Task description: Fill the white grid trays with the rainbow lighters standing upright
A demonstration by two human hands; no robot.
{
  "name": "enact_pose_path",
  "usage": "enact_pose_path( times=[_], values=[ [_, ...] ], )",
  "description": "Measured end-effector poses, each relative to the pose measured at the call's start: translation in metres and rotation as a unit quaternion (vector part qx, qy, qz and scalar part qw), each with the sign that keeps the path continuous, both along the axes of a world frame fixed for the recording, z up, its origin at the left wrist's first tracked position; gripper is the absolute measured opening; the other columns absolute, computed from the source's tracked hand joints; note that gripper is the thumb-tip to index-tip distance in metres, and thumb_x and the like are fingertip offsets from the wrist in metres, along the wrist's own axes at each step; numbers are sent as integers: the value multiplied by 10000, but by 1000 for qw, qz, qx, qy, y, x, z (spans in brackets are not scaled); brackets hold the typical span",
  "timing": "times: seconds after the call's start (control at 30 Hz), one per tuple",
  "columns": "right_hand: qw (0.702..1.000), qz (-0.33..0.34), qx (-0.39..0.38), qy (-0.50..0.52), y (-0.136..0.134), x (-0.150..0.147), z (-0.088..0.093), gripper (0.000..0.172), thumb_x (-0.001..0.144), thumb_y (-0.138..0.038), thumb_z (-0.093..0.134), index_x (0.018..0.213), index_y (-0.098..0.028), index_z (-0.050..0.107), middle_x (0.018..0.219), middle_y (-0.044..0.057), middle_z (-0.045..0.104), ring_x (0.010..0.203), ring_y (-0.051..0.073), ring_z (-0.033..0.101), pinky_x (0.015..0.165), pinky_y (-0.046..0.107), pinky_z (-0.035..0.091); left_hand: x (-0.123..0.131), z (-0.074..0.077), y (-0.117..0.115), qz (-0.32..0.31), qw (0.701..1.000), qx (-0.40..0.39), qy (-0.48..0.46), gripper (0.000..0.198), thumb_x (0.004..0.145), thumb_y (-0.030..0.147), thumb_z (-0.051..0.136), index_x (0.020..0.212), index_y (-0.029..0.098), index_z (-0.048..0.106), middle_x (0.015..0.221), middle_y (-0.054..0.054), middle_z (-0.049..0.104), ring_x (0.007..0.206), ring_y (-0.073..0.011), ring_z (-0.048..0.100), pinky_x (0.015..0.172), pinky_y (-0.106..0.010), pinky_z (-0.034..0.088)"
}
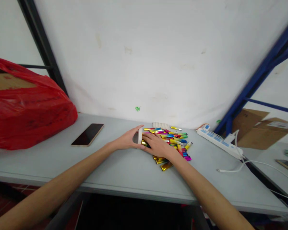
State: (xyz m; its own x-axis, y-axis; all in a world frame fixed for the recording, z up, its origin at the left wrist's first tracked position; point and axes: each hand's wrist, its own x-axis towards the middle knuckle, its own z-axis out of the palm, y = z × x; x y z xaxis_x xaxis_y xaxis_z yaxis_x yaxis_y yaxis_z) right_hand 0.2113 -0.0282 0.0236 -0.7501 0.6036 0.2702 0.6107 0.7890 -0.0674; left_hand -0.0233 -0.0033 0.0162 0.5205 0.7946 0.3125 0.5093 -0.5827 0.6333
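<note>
My left hand (128,139) is closed around a small white plastic holder (140,135), which stands on its side with its open face toward the right. My right hand (157,145) meets that open side, its fingers and thumb around a few shiny lighters (143,143), mostly hidden by the fingers. Beneath and beyond the right hand spreads a loose pile of metallic lighters (175,140) in gold, blue, red, green and purple. Behind the pile, against the wall, lies a white ridged tray (160,125).
A dark-screened phone (87,135) lies left of my hands on the grey table (120,172). Farther left sits a red plastic bag (33,111) with a carton inside. At right are a white power strip (219,142), a white cable (230,171) and a cardboard box (256,131).
</note>
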Motion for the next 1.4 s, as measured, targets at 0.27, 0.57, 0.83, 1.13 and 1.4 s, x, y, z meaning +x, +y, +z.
enact_pose_path(
  times=[0.27,0.57,0.83,1.13,1.4],
  values=[
    [1000,-10,8,-7,1,-1,-1,464,1077,-481,521,1391,-149,605,1520,197,562,1439,332,512,1202,582,379,-3,8,0,-20,1000,-12,10,1183,689,576,901,1651,201,323,1640,-172,469,1445,-368,537,1219,-473,408],
    [1000,-17,20,2,5,2,-8,466,1088,-504,486,1408,-188,607,1550,173,552,1456,317,501,1211,578,373,-31,19,6,-24,998,-52,37,1195,684,563,892,1660,243,282,1578,-126,556,1405,-339,583,1161,-416,472],
    [1000,-21,7,8,4,3,-6,497,1089,-509,481,1451,-182,575,1581,174,522,1477,324,475,1215,593,359,-36,19,8,-32,997,-71,24,1207,675,534,909,1660,233,280,1605,-146,522,1431,-341,558,1187,-435,448],
    [996,68,12,48,4,-2,0,294,1073,-389,552,1259,-194,669,1340,142,670,1315,272,587,1167,483,435,-7,10,-3,-20,999,-31,-6,1198,681,562,912,1655,207,311,1646,-176,458,1459,-363,517,1225,-483,397],
    [996,81,11,48,10,-2,-5,277,1070,-369,563,1249,-191,679,1277,140,699,1293,268,611,1149,478,458,-12,11,2,-18,1000,-24,9,1198,676,588,905,1652,220,317,1634,-160,480,1441,-362,537,1203,-459,423]
  ],
)
